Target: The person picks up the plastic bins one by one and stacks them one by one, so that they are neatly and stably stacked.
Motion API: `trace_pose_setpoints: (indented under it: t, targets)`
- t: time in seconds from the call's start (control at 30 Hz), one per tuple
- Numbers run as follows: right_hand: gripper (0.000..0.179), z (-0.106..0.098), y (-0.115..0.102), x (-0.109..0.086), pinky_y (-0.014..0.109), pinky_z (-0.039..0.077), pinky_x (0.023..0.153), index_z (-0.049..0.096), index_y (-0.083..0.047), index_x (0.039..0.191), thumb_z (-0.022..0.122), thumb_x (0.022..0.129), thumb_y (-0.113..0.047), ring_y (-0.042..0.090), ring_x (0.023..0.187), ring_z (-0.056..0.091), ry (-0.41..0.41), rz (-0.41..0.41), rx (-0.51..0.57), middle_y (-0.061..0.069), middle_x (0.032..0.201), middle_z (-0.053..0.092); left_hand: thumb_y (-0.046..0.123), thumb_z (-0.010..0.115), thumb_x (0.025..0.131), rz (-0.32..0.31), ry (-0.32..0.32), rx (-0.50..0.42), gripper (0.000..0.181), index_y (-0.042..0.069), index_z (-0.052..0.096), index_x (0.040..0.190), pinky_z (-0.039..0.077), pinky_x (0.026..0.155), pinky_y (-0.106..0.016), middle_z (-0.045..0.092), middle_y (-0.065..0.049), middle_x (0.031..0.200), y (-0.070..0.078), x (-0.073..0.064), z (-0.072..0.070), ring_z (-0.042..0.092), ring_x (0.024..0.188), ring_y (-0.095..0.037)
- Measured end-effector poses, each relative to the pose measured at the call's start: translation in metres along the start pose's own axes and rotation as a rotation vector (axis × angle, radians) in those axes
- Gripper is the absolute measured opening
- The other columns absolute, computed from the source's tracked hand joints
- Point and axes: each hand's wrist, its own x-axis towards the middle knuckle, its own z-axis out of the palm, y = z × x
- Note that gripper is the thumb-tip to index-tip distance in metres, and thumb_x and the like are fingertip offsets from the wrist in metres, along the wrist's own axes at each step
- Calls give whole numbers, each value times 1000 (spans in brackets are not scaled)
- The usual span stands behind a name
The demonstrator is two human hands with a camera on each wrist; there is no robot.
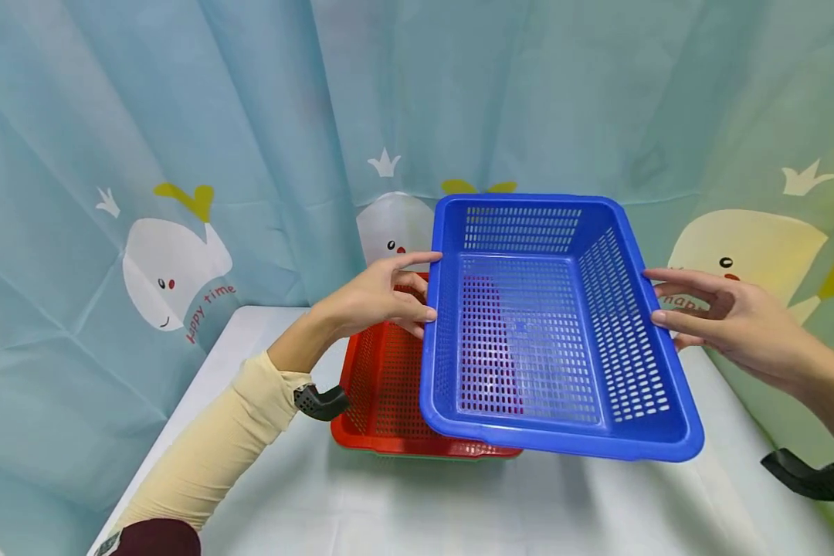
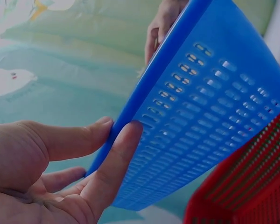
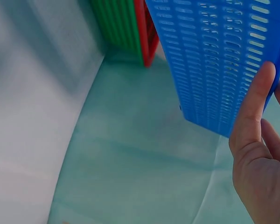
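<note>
A blue plastic basket [image 1: 528, 332] with slotted walls and floor hangs in the air between both hands, tilted in the head view. My left hand [image 1: 382, 297] pinches its left rim between thumb and fingers, as the left wrist view also shows. On the opposite rim, my right hand [image 1: 744, 316] grips with thumb and fingers. Below and to the left, a red basket [image 1: 396, 386] stands on the table, its right part hidden behind the blue one. A green basket [image 3: 116, 28] sits directly under the red one, showing only its ribbed side in the right wrist view.
A white-covered table [image 1: 278, 479] carries the baskets. Behind it and along both sides hangs a light blue-green curtain [image 1: 264, 154] printed with whales. Dark straps with black devices [image 1: 320, 401] sit on the wrists.
</note>
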Motion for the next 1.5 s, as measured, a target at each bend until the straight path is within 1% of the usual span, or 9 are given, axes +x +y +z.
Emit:
trace_pose_setpoints:
  t: [0.13,0.33,0.5,0.67,0.8,0.97,1.27,1.4,1.5]
  targets:
    - [57,11,-11,9,37,63,72,42,-7,154,62,101,1,22,94,75,-56,-50,97,-5,125,69,-12,74,88,-19,38,23,85,14,36,160,61,80,-55,64,-24,111,1,-13,-13,74,81,-35]
    - [56,30,-22,22,39,63,72,45,-6,152,63,100,3,23,95,75,-98,-85,178,3,126,66,-11,74,88,-36,84,55,83,16,39,158,62,79,-52,58,-24,114,1,-34,-32,73,76,-32]
    - [56,41,-31,28,40,63,73,46,-6,152,65,100,0,27,89,74,-90,-71,196,5,126,66,-7,74,89,-60,81,76,82,19,39,158,61,82,-53,53,-25,117,1,-45,-44,73,77,-33]
    - [56,50,-37,34,44,63,73,45,-3,152,66,99,0,27,91,75,-109,-71,240,7,126,65,-5,76,89,-71,82,102,83,21,38,159,60,84,-55,53,-22,120,0,-53,-54,74,84,-33]
    - [57,57,-41,38,45,63,72,45,-3,151,67,99,-3,26,91,75,-118,-73,250,7,125,65,-4,76,89,-77,91,125,84,21,37,159,61,84,-53,52,-20,121,-1,-58,-60,74,89,-32]
    - [56,63,-42,43,45,63,72,46,-2,150,68,99,-4,25,94,75,-132,-76,273,7,124,65,-5,76,89,-86,102,134,84,20,37,159,61,84,-52,51,-20,121,-4,-61,-63,74,88,-32]
    - [56,71,-40,49,43,63,71,47,-1,150,69,98,-3,23,94,76,-158,-96,299,6,122,66,-3,76,89,-95,108,137,84,20,37,159,61,84,-52,52,-20,120,-10,-63,-71,74,90,-32]
    - [55,76,-36,52,41,63,70,48,-1,149,70,98,-3,22,92,76,-163,-106,302,6,121,66,-3,77,88,-100,100,140,84,19,37,159,61,84,-52,52,-19,119,-15,-62,-75,74,88,-32]
    - [55,76,-39,52,41,63,69,49,-1,148,70,97,-2,21,90,76,-162,-114,303,6,119,66,-3,77,89,-95,86,139,85,18,36,160,61,84,-53,51,-19,118,-14,-63,-77,74,87,-31]
